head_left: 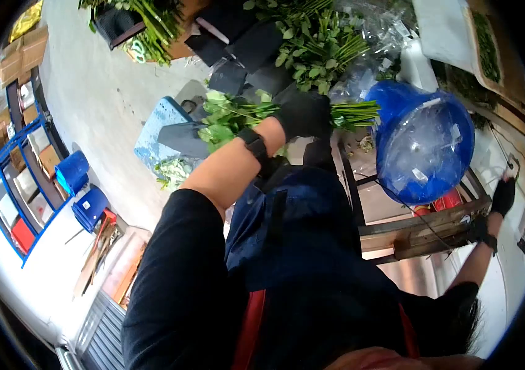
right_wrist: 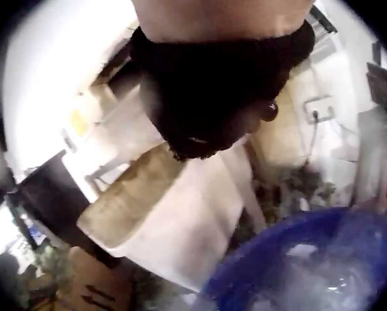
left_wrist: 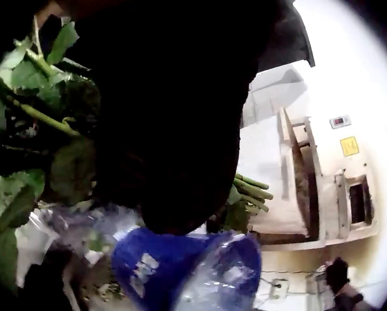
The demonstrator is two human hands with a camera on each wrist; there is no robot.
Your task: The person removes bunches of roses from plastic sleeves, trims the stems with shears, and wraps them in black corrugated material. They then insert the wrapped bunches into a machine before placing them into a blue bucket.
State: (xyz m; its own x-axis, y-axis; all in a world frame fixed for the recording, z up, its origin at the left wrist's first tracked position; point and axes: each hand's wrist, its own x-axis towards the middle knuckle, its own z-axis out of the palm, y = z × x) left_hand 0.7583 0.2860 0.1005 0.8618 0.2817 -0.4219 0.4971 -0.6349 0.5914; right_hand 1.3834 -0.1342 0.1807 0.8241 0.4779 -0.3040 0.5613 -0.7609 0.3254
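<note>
My black-gloved left hand (head_left: 302, 117) grips a bunch of leafy green stems (head_left: 356, 115), its leaves on one side and bare ends on the other. In the left wrist view, the dark glove (left_wrist: 174, 116) hides most of the grip, with stem ends (left_wrist: 253, 192) jutting out beyond it. Out to the right, my gloved right hand (head_left: 504, 196) is raised beside the pale wall, close to a cable. The right wrist view shows this glove (right_wrist: 213, 97) as a dark shape; its fingers are too dark to make out, and contact with anything is unclear.
A blue bin (head_left: 467, 132) holding clear plastic stands between the hands, beside a wooden rail (head_left: 423, 231). More leafy stems (head_left: 318, 55) lie ahead among dark sleeves. A light-blue stool (head_left: 154, 126) is at left. A wall outlet (right_wrist: 320, 109) shows near the right hand.
</note>
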